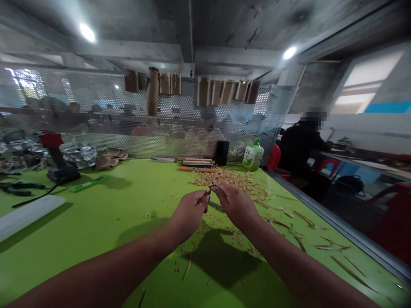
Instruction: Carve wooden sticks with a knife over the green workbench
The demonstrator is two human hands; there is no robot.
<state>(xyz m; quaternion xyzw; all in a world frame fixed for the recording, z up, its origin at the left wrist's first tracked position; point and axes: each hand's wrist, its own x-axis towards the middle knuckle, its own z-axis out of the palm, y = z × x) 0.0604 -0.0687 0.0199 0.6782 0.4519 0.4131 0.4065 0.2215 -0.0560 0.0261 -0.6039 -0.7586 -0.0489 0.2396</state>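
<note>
Both hands meet above the green table (138, 201), near its middle. My left hand (192, 208) is closed, its thumb and fingers pinching a small brownish piece (208, 192). Fingers of my right hand (236, 204) are closed on a small dark item at the top of that piece; it is too small to name. A thin grey blade-like strip (215, 206) shows between the hands, its left end hidden by my left hand. Behind and beneath them, pale shavings (221, 176) are heaped and scattered.
At the left are a red and black cordless drill (55, 156), pliers (19, 187) and a white bar (30, 214). Stacked sticks (196, 164), a phone (221, 152) and a green bottle (253, 155) stand at the back. A person in black (300, 143) sits at the right.
</note>
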